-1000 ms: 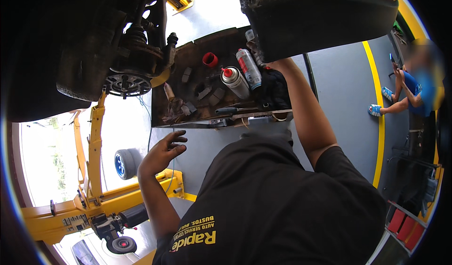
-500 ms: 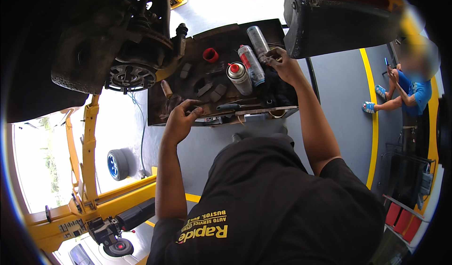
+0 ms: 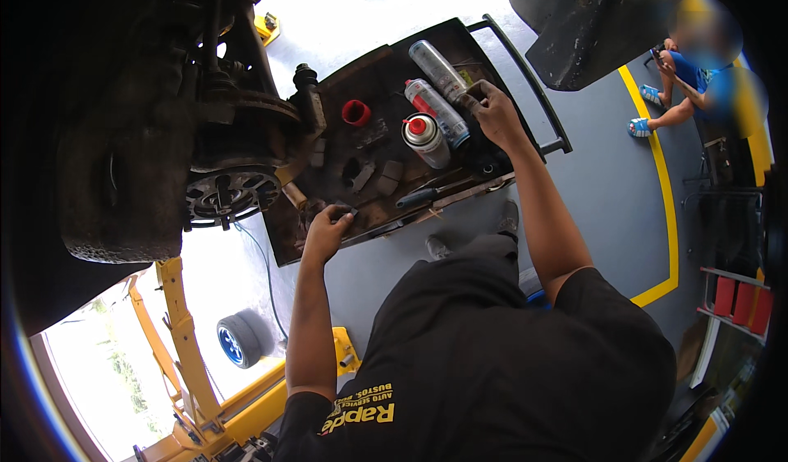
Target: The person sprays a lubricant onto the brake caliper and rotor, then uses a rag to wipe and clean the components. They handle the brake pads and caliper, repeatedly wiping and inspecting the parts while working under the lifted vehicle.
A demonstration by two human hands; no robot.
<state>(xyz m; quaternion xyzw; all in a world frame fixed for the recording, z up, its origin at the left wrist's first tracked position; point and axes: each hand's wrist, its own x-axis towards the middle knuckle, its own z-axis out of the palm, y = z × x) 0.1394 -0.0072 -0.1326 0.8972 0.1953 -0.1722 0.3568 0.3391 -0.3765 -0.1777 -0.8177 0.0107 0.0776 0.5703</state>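
My left hand [image 3: 328, 231] is at the near left edge of a dark metal tray cart [image 3: 373, 64], its fingers curled together; whatever they may hold is too small to make out. My right hand [image 3: 497, 116] is by the lower end of a silver spray can [image 3: 437, 70] lying on the cart, fingers bent and closed; their grip is unclear. Beside that can lie a red and silver spray can [image 3: 435, 109] and an upright can with a red nozzle [image 3: 427, 140]. Dark brake pads [image 3: 389, 178] and a screwdriver [image 3: 417, 198] rest between my hands.
A red cup-like ring [image 3: 355, 112] sits farther back on the cart. A wheel hub [image 3: 234, 195] and suspension parts hang at left, beside a yellow lift post [image 3: 185, 331]. Dark bodywork [image 3: 574, 35] overhangs at right. A seated person in blue [image 3: 694, 80] is beyond the yellow floor line.
The view has swung round and the cart appears tilted, with its right-hand handle now showing. Both hands stay near the same spots on it; the left fingers are drawn closer together.
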